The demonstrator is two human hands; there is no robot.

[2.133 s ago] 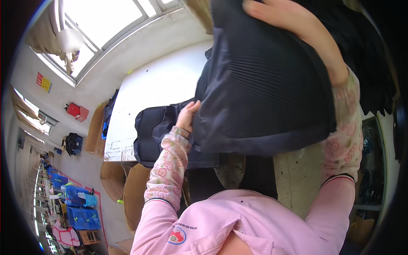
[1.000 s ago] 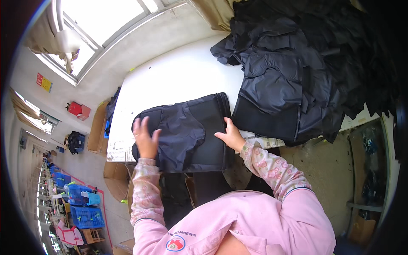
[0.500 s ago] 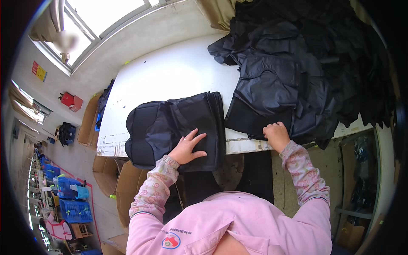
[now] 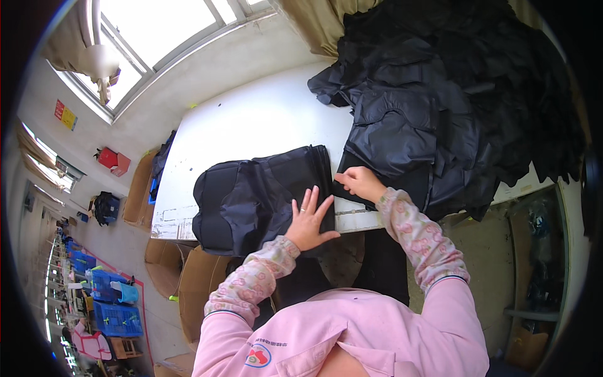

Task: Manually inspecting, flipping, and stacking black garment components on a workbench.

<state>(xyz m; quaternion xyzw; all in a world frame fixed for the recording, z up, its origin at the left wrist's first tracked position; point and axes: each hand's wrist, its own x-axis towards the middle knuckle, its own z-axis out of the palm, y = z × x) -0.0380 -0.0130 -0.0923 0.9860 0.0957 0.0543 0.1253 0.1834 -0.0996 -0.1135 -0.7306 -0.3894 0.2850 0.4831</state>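
A neat stack of black cut fabric pieces (image 4: 242,198) lies near the front edge of the white table, overhanging it slightly. My left hand (image 4: 308,221) rests on the stack's right part, palm down with fingers spread. To the right is a big loose heap of black fabric pieces (image 4: 452,100). At the heap's near left corner my right hand (image 4: 361,183) is closed in a pinch, apparently on the edge of the top black fabric piece (image 4: 392,135). The fingertips partly hide what they grip. A narrow strip of table separates stack and heap.
The white table (image 4: 251,119) runs back to a wall with a window (image 4: 169,31). Cardboard boxes (image 4: 200,283) stand below its left side. A shelf (image 4: 534,314) with wrapped goods is at the right. Blue crates (image 4: 118,319) sit on the floor far left.
My right hand has moved left along the heap's near edge to the corner beside the stack. My left hand has slid right across the stack, its fingers spread wider.
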